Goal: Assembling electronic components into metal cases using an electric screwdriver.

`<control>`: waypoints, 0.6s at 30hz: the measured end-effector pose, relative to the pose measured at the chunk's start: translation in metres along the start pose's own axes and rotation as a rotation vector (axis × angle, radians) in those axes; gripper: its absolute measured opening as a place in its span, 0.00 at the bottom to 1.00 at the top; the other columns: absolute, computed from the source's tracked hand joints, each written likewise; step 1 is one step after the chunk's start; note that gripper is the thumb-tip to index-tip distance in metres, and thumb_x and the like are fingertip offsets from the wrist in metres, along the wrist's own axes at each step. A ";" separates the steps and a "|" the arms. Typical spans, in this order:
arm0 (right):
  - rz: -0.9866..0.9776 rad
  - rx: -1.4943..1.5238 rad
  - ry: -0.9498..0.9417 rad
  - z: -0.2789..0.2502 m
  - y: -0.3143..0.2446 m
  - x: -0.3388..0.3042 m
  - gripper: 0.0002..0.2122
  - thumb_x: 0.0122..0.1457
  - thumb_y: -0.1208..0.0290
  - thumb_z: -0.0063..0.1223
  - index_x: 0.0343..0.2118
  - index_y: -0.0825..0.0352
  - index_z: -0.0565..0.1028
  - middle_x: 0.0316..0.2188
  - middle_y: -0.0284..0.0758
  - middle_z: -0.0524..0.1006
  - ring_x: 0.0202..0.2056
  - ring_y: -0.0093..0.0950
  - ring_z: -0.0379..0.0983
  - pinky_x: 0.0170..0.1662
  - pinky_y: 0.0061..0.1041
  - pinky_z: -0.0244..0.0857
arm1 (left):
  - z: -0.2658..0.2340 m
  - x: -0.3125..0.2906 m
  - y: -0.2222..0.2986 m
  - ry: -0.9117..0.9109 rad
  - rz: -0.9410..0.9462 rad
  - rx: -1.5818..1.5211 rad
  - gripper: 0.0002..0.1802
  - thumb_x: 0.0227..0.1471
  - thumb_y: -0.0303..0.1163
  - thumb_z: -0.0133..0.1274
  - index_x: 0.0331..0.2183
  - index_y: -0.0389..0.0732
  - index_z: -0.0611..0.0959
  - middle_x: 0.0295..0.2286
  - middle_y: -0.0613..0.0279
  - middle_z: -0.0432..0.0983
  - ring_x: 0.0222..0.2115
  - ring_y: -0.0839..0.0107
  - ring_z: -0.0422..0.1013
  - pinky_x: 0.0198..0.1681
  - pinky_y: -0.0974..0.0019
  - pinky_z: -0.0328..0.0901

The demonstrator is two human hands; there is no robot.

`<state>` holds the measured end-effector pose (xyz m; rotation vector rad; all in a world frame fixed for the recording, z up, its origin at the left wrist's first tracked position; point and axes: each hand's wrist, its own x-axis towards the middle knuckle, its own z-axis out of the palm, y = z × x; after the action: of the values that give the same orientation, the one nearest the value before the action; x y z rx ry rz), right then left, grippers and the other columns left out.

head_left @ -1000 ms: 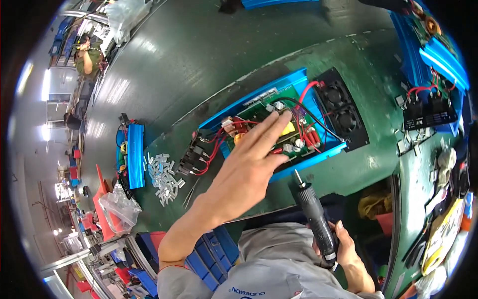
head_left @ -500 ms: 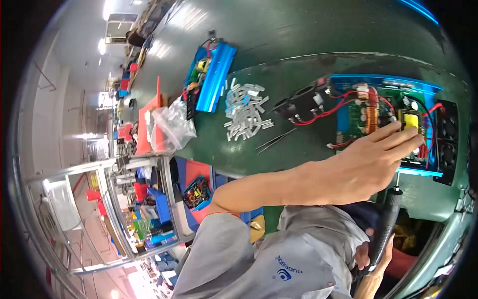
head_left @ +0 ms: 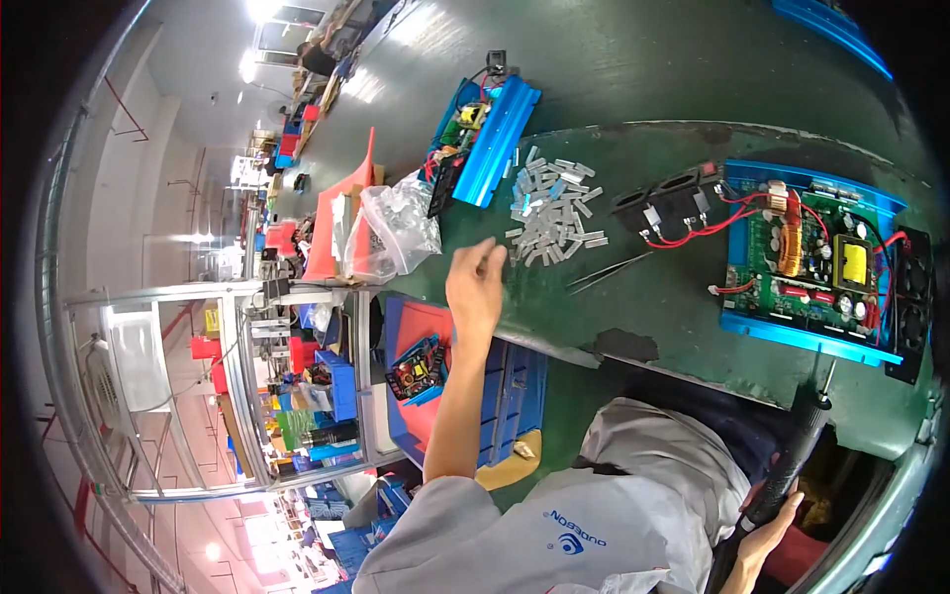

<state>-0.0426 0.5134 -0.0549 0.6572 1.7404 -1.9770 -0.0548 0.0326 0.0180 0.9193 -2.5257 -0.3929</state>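
My right hand grips a black electric screwdriver at the lower right. Its tip points up at the front edge of a blue metal housing. In that housing lies a green circuit board with a copper coil and a yellow transformer. My left hand hangs above the bench's near edge, its fingers loosely bent and a little apart, with nothing visible in them. It is between a clear plastic bag and a pile of small silvery metal pieces.
Tweezers lie right of the pile. A black socket panel is wired in red to the board; black fans sit at its right. Another blue unit lies farther back. A unit rests in a red-lined tray below the bench.
My left hand has left the circuit board and swung left towards the bag and pile, uncovering the board. My right hand still holds the screwdriver at the housing's edge. The view has shifted.
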 end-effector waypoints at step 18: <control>-0.047 -0.296 -0.215 0.007 -0.011 -0.012 0.29 0.69 0.46 0.31 0.56 0.68 0.71 0.34 0.33 0.76 0.34 0.25 0.70 0.40 0.28 0.64 | 0.003 -0.005 0.110 -0.170 0.194 -0.482 0.13 0.65 0.31 0.49 0.47 0.32 0.78 0.33 0.60 0.79 0.31 0.74 0.75 0.39 0.70 0.71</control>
<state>-0.0401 0.5081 -0.0377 0.2945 1.8736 -1.6981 -0.1121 0.1178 0.0571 0.4681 -2.4654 -0.9964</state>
